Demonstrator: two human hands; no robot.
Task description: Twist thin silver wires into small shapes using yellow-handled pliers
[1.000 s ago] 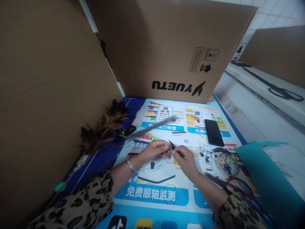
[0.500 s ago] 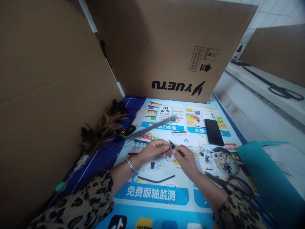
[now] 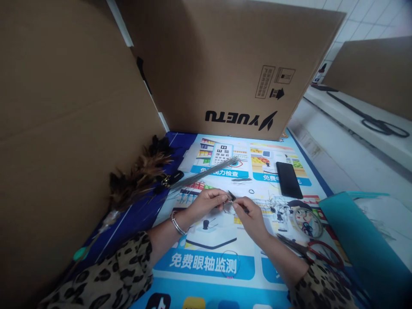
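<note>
My left hand [image 3: 210, 199], with a silver bangle at its wrist, pinches a thin wire [image 3: 228, 209] between thumb and fingertips. Part of the wire curves below the fingers. My right hand [image 3: 251, 213] meets it closely, thumb and index finger closed near the same spot. A small dark pointed tool [image 3: 231, 195] sticks out from the right hand, its exact kind hidden by the fingers. Beyond both hands lies a bundle of thin straight wires [image 3: 206, 171], with a few short pieces [image 3: 241, 180] and a small dark ring [image 3: 251, 191] nearby.
Cardboard panels [image 3: 180, 64] wall off the left and back. Brown feathers [image 3: 138, 167] lie at left. On the right are a black phone [image 3: 289, 180], a round clear dish [image 3: 308, 222], red-handled scissors [image 3: 325, 253] and a teal box [image 3: 360, 244]. A thin wire hoop [image 3: 238, 262] lies in front.
The dark tool's tips have shifted slightly and now show a light gleam between the fingertips. Both hands stay nearly in place. The view has tilted very slightly.
</note>
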